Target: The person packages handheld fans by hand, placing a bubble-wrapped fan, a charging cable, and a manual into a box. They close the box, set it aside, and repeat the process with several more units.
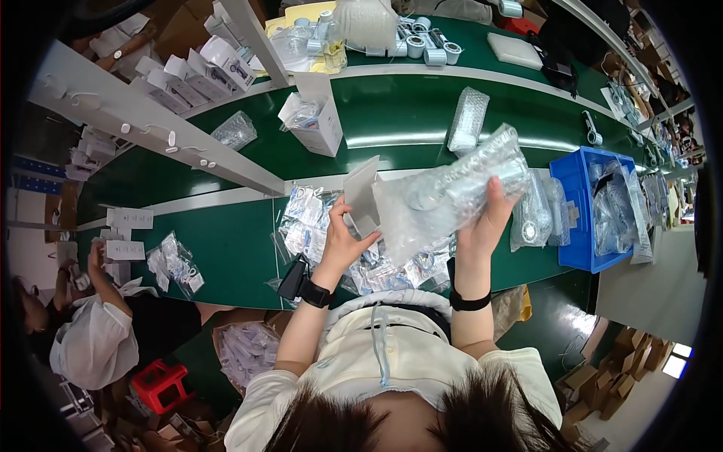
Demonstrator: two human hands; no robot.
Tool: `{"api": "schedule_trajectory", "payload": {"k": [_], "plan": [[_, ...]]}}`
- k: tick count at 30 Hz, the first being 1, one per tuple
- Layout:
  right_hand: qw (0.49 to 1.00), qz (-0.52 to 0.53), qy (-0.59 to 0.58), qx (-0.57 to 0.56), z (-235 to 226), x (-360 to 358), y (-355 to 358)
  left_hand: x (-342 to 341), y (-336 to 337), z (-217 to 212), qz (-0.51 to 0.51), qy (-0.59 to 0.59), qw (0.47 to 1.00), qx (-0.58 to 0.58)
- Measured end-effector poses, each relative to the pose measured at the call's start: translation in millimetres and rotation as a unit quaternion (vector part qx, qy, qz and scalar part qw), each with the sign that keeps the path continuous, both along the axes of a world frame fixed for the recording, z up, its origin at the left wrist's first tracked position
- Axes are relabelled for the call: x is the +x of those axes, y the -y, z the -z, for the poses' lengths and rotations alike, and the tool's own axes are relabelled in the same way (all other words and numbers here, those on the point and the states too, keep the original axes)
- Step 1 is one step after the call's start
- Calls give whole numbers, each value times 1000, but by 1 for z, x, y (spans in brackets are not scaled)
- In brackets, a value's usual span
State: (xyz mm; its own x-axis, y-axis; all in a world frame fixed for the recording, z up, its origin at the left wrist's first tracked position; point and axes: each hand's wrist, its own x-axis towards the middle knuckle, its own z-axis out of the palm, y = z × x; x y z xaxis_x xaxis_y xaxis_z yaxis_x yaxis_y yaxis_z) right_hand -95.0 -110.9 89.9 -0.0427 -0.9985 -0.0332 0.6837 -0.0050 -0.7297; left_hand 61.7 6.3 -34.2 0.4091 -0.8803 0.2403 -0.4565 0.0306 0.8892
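My left hand (344, 239) grips a small white carton (364, 197), its flap raised and its open end turned toward the right. My right hand (486, 222) holds a clear bubble-wrap bag (452, 188) with a pale, roundish item inside. The bag's left end is right beside the carton's opening; whether part of it is inside, I cannot tell. Beneath both hands, a spread of small clear packets (414, 273) with white and blue contents covers the green table. More bubble-wrapped items (533, 215) lie to the right of my right hand.
A blue bin (589, 239) of bagged items stands at the right. On the shelf behind are an upright open carton (316, 128) and a bubble-wrapped parcel (468, 119). A metal post (173, 132) slants across the left. A co-worker (94, 331) handles white boxes at far left.
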Motion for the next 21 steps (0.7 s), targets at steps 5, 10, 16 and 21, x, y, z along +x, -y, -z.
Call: {"api": "schedule_trajectory", "payload": {"k": [5,10,16,21], "plan": [[945,95,-291,-112,26,63,-16,-4,-1,-3,-19,39,998,-44],[848,134,-388,-335,71,87,-24,-14,-4,2,-58,75,995,-33],[646,-151,-593,-457,71,48,-33,-4,-4,10,-36,55,995,-76],[712,-228,-471,-468,110,10,-17,7,-16,10,-47,25,997,-54]]}}
